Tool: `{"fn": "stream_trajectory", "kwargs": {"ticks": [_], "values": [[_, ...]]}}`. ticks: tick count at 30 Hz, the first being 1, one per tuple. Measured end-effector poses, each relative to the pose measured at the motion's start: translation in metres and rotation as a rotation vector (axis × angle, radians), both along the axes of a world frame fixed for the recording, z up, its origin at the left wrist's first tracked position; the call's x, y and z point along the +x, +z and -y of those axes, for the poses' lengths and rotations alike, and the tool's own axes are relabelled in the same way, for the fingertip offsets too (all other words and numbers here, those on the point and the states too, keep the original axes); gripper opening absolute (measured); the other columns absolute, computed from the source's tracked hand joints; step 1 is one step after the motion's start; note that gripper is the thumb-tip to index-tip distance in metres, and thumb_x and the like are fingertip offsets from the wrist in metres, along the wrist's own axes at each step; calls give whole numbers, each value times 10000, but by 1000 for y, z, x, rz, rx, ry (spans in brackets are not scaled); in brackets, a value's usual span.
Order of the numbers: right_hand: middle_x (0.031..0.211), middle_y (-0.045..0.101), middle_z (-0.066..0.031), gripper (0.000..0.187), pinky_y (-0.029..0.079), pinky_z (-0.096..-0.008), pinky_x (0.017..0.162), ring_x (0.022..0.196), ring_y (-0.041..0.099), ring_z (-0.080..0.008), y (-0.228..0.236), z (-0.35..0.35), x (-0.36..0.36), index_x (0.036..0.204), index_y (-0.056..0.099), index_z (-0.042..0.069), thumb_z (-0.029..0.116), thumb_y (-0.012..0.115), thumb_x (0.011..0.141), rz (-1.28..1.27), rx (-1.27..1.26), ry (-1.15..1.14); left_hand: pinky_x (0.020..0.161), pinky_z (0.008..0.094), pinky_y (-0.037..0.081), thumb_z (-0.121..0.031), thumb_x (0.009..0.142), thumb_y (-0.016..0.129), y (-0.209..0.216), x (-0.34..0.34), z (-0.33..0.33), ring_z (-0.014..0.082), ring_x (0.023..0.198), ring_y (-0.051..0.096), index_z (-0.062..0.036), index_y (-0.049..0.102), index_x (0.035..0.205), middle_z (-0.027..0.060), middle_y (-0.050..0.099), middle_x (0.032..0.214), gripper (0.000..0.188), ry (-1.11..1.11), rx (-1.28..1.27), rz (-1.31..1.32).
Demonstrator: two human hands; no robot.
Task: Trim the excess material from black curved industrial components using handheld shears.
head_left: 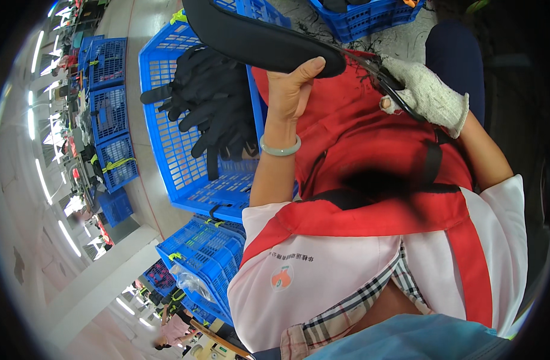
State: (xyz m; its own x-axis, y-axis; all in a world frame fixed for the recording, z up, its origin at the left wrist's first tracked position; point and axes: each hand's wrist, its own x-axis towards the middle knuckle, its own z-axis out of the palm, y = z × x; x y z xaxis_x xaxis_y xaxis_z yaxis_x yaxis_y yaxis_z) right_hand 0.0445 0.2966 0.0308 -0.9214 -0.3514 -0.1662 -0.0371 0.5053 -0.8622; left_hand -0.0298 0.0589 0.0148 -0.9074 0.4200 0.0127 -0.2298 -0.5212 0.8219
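Note:
A long, curved black padded fabric piece is gripped near its rounded end by my bare left hand, thumb on top. My right hand, in a white knitted glove with a bare fingertip showing, is closed around black-handled scissors. Their blades point left, at the tip of the black piece; whether they touch it I cannot tell. Dark thread bits lie by the blades, over my red apron. Left of my left forearm, a heap of similar black pieces fills part of a blue plastic basket.
Another blue crate stands at the top, on a floor strewn with dark thread scraps. More blue crates line the far left. Stacked crates sit below the basket. A person in pink is in the background.

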Motion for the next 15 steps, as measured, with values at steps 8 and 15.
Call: {"fn": "stream_trajectory", "kwargs": {"ticks": [8,15], "values": [[700,595,-127,527,469,-368,626,679,620,-245,-5,0,0,940,546,-8,463,718,778,10,16,42,832,306,554,129,736,714,0,8,2,191,907,653,-11,610,1049,84,658,980,359,-20,-51,14],[701,551,-142,581,442,-401,630,674,569,-296,-4,7,0,924,542,-12,503,737,739,-53,112,-35,857,321,534,103,752,716,-8,16,0,195,935,638,-18,584,1098,80,643,1000,389,8,-49,26]]}}
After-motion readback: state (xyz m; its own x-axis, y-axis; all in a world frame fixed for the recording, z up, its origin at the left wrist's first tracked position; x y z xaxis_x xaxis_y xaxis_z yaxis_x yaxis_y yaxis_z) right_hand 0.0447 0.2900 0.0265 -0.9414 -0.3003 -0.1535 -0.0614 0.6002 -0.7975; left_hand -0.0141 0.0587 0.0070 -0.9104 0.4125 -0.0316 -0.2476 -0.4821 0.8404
